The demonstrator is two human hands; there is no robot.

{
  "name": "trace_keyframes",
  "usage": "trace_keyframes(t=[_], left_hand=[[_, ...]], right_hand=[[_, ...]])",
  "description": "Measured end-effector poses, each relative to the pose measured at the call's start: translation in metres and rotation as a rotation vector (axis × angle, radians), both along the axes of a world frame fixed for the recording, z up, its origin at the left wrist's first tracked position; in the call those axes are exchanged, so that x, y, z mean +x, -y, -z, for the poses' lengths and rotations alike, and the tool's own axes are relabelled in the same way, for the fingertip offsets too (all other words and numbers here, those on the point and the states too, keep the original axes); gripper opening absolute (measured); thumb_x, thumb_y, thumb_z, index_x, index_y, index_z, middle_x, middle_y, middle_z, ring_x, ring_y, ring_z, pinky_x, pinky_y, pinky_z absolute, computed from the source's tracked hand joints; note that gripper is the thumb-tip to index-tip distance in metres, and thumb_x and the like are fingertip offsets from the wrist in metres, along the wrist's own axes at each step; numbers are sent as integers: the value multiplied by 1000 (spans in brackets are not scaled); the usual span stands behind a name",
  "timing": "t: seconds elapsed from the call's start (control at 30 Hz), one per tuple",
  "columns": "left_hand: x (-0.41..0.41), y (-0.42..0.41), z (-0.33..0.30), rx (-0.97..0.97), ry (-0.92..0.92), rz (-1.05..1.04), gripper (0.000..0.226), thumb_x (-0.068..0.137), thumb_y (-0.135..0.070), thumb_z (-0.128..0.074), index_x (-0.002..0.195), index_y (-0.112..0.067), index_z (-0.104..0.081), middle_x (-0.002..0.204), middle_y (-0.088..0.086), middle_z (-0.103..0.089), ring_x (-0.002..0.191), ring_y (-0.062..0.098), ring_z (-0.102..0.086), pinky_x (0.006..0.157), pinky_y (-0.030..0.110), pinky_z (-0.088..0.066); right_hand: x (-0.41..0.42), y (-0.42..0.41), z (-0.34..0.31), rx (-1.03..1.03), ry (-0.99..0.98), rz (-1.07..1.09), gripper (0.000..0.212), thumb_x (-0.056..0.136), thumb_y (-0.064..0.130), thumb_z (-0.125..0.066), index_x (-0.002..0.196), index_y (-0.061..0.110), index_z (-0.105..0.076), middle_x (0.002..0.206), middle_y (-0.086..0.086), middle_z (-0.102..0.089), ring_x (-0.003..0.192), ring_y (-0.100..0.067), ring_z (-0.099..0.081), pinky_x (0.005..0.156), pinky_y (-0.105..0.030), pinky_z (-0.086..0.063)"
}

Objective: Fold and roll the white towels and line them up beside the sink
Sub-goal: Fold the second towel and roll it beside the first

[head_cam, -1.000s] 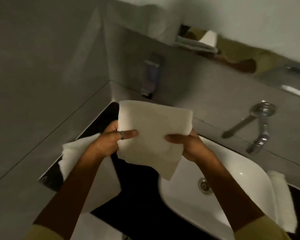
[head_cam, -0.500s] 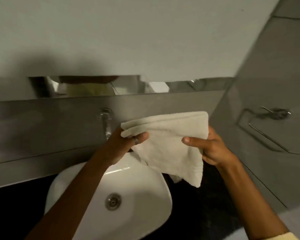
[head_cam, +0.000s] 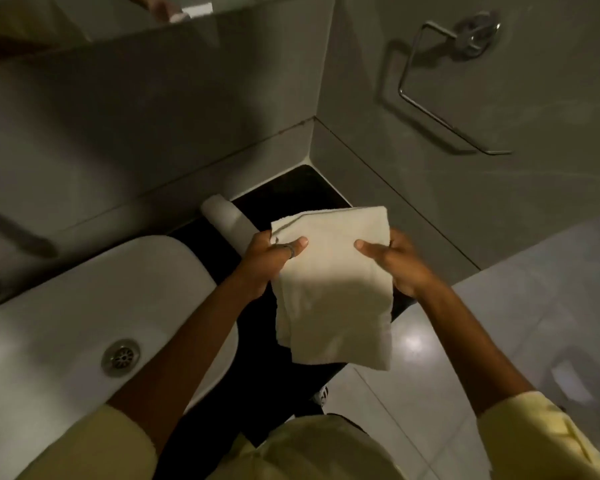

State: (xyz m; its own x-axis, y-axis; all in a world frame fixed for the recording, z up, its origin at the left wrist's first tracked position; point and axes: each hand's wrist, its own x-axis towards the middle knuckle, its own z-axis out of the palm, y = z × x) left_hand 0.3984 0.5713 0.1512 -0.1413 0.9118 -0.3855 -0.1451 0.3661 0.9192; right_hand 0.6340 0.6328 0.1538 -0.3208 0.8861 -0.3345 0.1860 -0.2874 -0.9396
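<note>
A folded white towel (head_cam: 333, 292) hangs in the air over the black counter (head_cam: 291, 192), to the right of the white sink (head_cam: 49, 323). My left hand (head_cam: 267, 261) pinches its upper left edge, thumb on top. Gripping the upper right edge is my right hand (head_cam: 392, 261). The towel's lower end dangles free. One rolled white towel (head_cam: 222, 213) lies on the counter beside the sink, just behind my left hand and partly hidden by it.
Grey tiled walls meet in a corner (head_cam: 312, 133) behind the counter. A chrome towel ring (head_cam: 447, 84) is fixed to the right wall. The sink drain (head_cam: 120, 356) shows at the lower left. Pale floor tiles (head_cam: 499, 323) lie beyond the counter's right edge.
The view has swung from the left side of the sink, past the tap, to the right side. Both hands carried the folded towel along, keeping the same hold.
</note>
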Motion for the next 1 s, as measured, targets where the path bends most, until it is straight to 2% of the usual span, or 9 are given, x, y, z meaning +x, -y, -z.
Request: trace_keyframes(t=[0.1,0.17,0.27,0.33,0.43,0.5,0.63,0.83,1.0], left_hand=[[28,-40,61,-110,-233,34,42,88,-25,-69,126,-14,-55,125,-1,-60,113,18,-59,97,32,-48],[46,-54,107,-89,-491,99,59,91,-21,-64,143,-12,-38,142,9,-47,131,25,-46,107,30,-37],[83,-46,154,-6,-844,29,60,91,-17,-57,146,-12,-33,150,14,-36,139,31,-34,116,47,-30],[111,-27,168,62,-962,84,54,93,-23,-51,144,-14,-37,151,11,-37,143,28,-30,117,49,-27],[134,3,192,130,-1221,461,65,96,-44,-38,153,-17,-21,162,8,-17,150,28,-11,121,51,-11],[133,9,203,98,-1354,575,74,94,-55,-33,154,-17,-12,163,8,-6,151,31,-2,121,55,-5],[134,8,203,75,-1410,614,86,87,-63,-37,153,-12,-17,162,15,-10,149,38,-1,118,59,-8],[134,4,198,21,-1393,649,92,84,-78,-25,154,-20,-12,163,13,3,148,40,8,117,64,-1],[114,-48,185,25,-1364,724,67,95,-56,-26,149,-16,-26,164,4,-3,150,36,4,119,59,-1]], right_hand=[[21,-38,83,-55,165,0,45,84,23,-76,126,16,-62,117,-9,-70,108,-32,-67,85,-45,-59],[34,-56,131,-81,343,0,60,80,28,-80,132,10,-56,127,-14,-63,115,-35,-62,94,-47,-55],[45,-77,172,-49,526,15,69,77,37,-82,132,7,-54,130,-15,-60,117,-34,-59,96,-45,-53],[44,-83,176,92,614,-16,71,80,42,-78,135,9,-49,131,-15,-57,118,-33,-57,97,-44,-51],[41,-61,177,436,793,-65,61,94,42,-56,145,17,-34,144,-14,-44,130,-31,-45,107,-45,-42],[40,-35,181,629,828,-306,57,100,36,-44,151,18,-28,156,-12,-34,143,-30,-32,116,-47,-33],[50,-26,213,897,875,-818,57,105,37,-28,157,20,-13,166,-4,-11,153,-24,-1,122,-49,-15],[51,-71,203,860,945,-802,56,104,43,-28,157,30,-13,166,-2,-8,153,-26,0,123,-51,-6],[41,-100,195,698,946,-817,57,104,37,-29,156,33,-9,166,1,1,153,-26,4,124,-49,-3]])
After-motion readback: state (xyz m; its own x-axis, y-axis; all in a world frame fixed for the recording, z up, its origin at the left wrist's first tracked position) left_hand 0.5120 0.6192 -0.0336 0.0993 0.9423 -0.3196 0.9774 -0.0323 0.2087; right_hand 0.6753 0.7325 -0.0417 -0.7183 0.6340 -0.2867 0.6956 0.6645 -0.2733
